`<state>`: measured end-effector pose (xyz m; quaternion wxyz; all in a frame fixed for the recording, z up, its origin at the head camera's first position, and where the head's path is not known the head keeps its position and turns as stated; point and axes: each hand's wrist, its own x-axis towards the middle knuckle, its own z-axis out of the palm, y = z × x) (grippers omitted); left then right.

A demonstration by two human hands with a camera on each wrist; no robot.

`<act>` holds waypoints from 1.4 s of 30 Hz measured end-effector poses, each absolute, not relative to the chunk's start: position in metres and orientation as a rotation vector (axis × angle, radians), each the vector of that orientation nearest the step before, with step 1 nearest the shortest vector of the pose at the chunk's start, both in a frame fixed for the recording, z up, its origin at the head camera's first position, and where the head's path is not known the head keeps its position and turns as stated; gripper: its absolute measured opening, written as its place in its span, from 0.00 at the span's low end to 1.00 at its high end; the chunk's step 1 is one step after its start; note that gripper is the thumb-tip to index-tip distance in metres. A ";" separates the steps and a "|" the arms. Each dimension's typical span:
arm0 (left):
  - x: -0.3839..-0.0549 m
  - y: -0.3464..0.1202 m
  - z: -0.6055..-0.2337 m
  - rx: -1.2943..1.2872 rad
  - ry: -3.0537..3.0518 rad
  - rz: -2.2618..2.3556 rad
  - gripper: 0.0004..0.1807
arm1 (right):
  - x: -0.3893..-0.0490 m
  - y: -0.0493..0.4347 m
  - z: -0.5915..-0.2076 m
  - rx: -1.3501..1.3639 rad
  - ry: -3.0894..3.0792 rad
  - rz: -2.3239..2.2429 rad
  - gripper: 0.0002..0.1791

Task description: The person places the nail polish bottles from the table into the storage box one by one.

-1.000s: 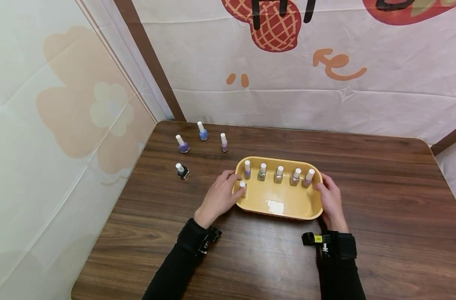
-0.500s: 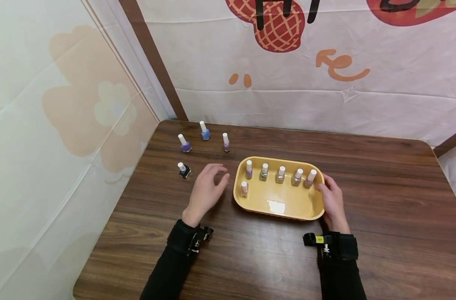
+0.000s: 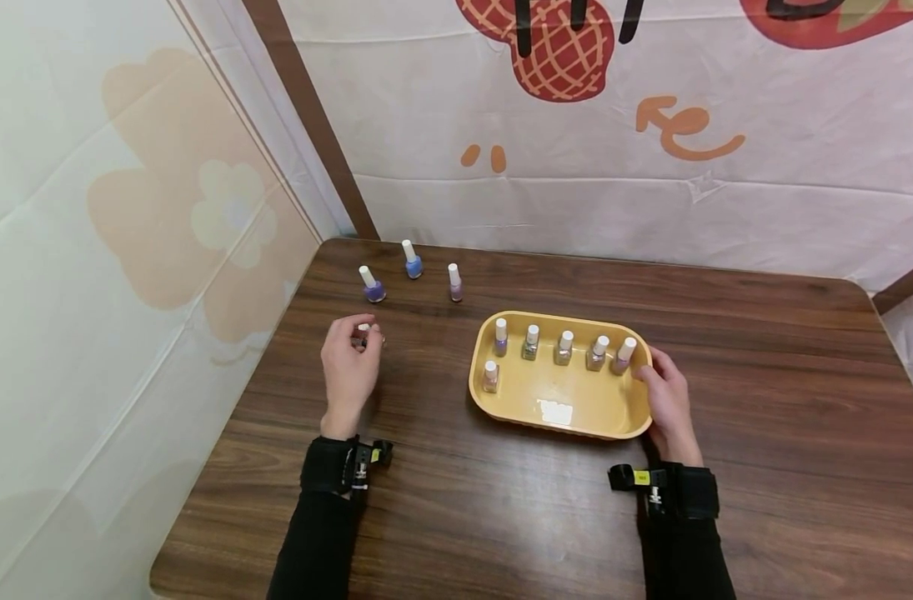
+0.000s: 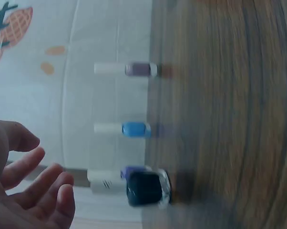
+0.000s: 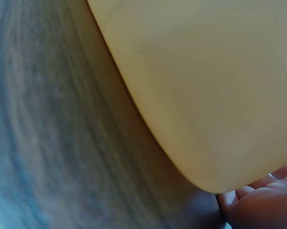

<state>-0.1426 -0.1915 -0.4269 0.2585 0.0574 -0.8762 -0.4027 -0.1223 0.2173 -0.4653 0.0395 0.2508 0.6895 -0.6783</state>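
Note:
My left hand (image 3: 351, 367) hovers around a black nail polish bottle (image 4: 146, 189), which it partly hides in the head view. In the left wrist view its fingers (image 4: 36, 183) are loosely bent and apart from the bottle's white cap. My right hand (image 3: 668, 404) grips the right end of a yellow tray (image 3: 554, 425), thumb over the rim and fingers outside. Inside the tray, several white-capped nail polish bottles stand in a row along the far side. A pale pink bottle (image 3: 490, 377) stands alone at the tray's left end.
Beyond my left hand stand a purple nail polish bottle (image 3: 374, 290), a blue one (image 3: 413, 266) and a mauve one (image 3: 456, 291). The brown wooden table (image 3: 786, 400) meets printed cloth walls at its back and left.
My left hand has left the tray's left end, beside the pale pink bottle, and moved left to the black bottle. My right hand keeps its grip on the tray.

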 end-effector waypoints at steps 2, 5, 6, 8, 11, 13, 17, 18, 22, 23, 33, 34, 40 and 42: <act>-0.143 -0.197 -0.429 0.224 -2.367 -1.104 0.12 | -0.123 0.218 -0.466 0.767 2.113 -2.091 0.26; -0.142 -0.202 -0.432 0.325 -2.377 -1.129 0.14 | -0.123 0.218 -0.466 0.765 2.116 -2.091 0.26; -0.141 -0.203 -0.433 0.350 -2.388 -1.128 0.14 | -0.123 0.218 -0.466 0.766 2.115 -2.088 0.26; -0.141 -0.205 -0.435 0.389 -2.409 -1.122 0.16 | -0.123 0.218 -0.465 0.768 2.113 -2.084 0.26; -0.141 -0.206 -0.439 0.428 -2.442 -1.103 0.18 | -0.123 0.218 -0.465 0.769 2.103 -2.082 0.27; -0.142 -0.206 -0.441 0.448 -2.465 -1.096 0.19 | -0.123 0.218 -0.464 0.773 2.098 -2.076 0.27; -0.145 -0.207 -0.445 0.482 -2.513 -1.103 0.20 | -0.123 0.218 -0.464 0.767 2.097 -2.064 0.28; -0.145 -0.208 -0.446 0.490 -2.525 -1.107 0.20 | -0.123 0.218 -0.464 0.765 2.098 -2.062 0.28; -0.147 -0.209 -0.448 0.520 -2.579 -1.119 0.21 | -0.123 0.218 -0.464 0.761 2.095 -2.075 0.28; -0.148 -0.209 -0.448 0.522 -2.588 -1.120 0.21 | -0.123 0.218 -0.465 0.765 2.096 -2.076 0.28; -0.151 -0.212 -0.453 0.525 -2.626 -1.138 0.21 | -0.123 0.218 -0.466 0.770 2.105 -2.066 0.28; -0.152 -0.212 -0.453 0.525 -2.629 -1.135 0.21 | -0.124 0.218 -0.466 0.768 2.106 -2.067 0.27; -0.154 -0.213 -0.452 0.517 -2.641 -1.129 0.20 | -0.124 0.218 -0.466 0.769 2.092 -2.089 0.27; -0.154 -0.213 -0.452 0.516 -2.644 -1.124 0.20 | -0.123 0.218 -0.466 0.772 2.089 -2.084 0.27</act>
